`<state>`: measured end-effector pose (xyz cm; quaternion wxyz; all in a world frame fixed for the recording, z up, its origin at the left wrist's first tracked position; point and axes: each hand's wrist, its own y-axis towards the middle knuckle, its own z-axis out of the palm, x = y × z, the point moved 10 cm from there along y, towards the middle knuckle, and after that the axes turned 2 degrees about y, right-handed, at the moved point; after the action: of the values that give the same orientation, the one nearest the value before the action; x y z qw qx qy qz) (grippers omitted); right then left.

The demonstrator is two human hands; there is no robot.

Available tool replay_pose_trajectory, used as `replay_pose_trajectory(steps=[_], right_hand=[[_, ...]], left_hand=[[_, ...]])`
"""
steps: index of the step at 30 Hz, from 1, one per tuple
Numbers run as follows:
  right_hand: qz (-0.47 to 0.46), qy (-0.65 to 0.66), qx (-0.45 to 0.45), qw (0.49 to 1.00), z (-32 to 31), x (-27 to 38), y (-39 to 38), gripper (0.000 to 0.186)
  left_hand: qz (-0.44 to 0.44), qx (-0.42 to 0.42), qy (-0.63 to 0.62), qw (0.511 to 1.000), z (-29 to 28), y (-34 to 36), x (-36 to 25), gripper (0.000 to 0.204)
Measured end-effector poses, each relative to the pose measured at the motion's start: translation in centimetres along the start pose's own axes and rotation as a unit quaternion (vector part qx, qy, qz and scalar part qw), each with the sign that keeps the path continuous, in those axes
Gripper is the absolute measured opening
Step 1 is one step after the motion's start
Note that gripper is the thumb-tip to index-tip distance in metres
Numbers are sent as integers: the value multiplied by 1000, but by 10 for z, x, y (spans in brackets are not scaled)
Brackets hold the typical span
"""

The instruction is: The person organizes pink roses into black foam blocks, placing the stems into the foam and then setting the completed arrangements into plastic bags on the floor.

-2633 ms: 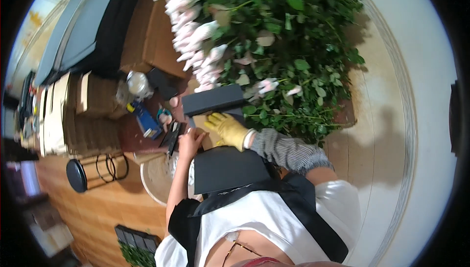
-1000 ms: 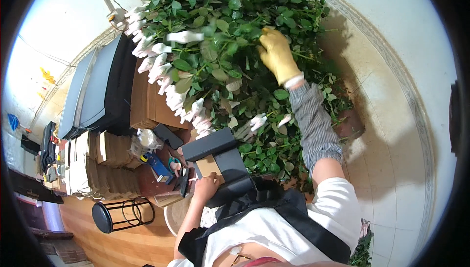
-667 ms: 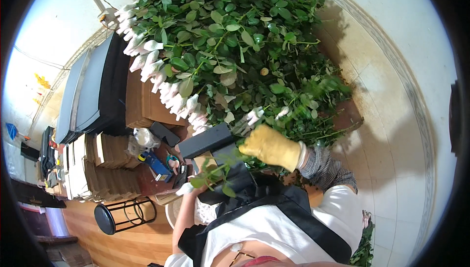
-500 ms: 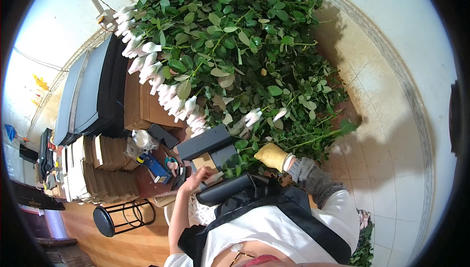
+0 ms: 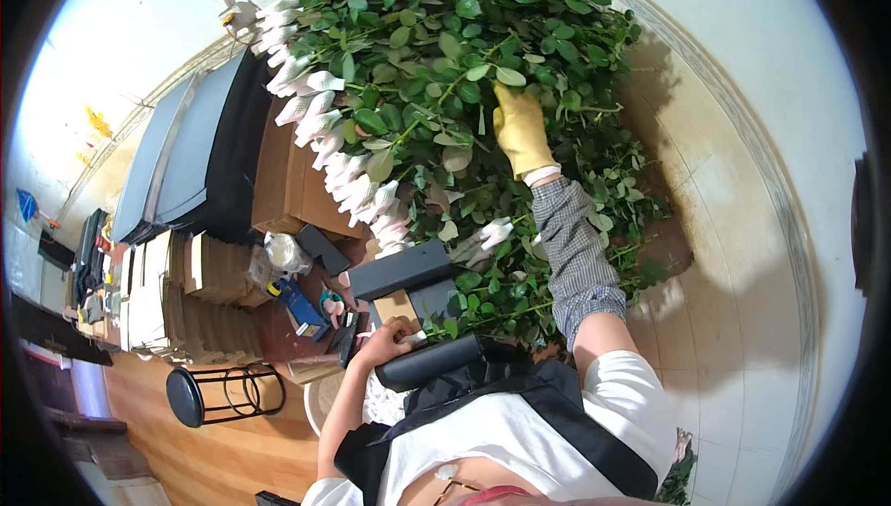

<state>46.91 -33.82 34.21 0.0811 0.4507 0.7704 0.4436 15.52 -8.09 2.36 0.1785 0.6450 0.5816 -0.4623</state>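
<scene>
In head view, see bare left hand [image 5: 385, 343] curled at pale, tapered flower bud [image 5: 417, 339] over open black cardboard box [image 5: 401, 271]; can't tell if clamped. See yellow-gloved right hand [image 5: 522, 130] sunk in piled green leafy stems [image 5: 413, 88], too buried to judge grip. Could tear leaves by tugging a snagged stem.

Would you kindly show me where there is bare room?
The black stool seat is bare, as are the wooden floor beside the white bin and a tabletop strip between cardboard stack and blue box. Crowded: around the flower pile.
</scene>
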Motion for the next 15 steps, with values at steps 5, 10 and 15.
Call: replay_pose_trajectory(steps=[5,10,15], right_hand=[[-37,18,63,997,31,51,-48,35],[-72,14,35,997,-29,59,-80,20],[-187,115,204,954,-48,93,-120,24]], left_hand=[[11,-35,-7,999,-7,-5,-11,32],[26,-53,1,998,-5,-9,-16,29],[6,-60,-19,998,-1,-15,2,28]])
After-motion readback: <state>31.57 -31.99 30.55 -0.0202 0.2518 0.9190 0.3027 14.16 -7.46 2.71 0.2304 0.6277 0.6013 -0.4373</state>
